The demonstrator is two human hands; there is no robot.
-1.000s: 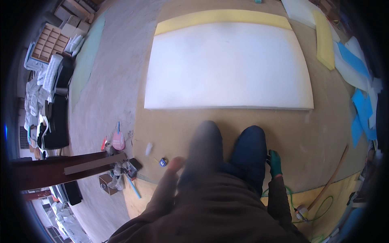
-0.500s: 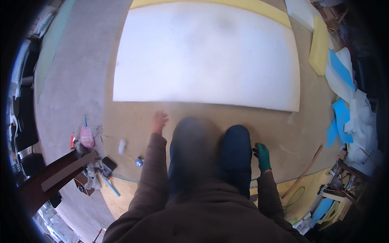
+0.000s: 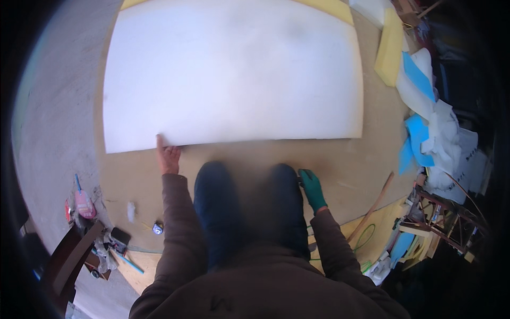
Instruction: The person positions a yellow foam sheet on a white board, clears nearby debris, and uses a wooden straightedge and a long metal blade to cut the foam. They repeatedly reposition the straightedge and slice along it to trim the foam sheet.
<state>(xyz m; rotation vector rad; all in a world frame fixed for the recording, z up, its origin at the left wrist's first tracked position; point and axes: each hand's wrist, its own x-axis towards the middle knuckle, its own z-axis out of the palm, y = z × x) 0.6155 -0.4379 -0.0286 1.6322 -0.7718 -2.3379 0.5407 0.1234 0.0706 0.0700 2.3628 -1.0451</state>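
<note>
Had green-gloved R hand (image 3: 312, 187) beside R knee (image 3: 282, 174), approx. 1 o'clock; couldn't tell if gripping anything. Had bare L hand (image 3: 168, 155) farther out, approx. 11, touching near edge of white foam slab (image 3: 234, 80), w/ thumb up on top face, fingers low at edge; couldn't tell if clamped. Found slab at 12 on brown floor covering (image 3: 345, 162), w/ long axis running approx. 9 to 3. Judged L hand nearer, toward slab's 7 o'clock corner, vs. R hand short of near edge. Saw yellow foam strip (image 3: 325, 10) beyond, along far edge.
</note>
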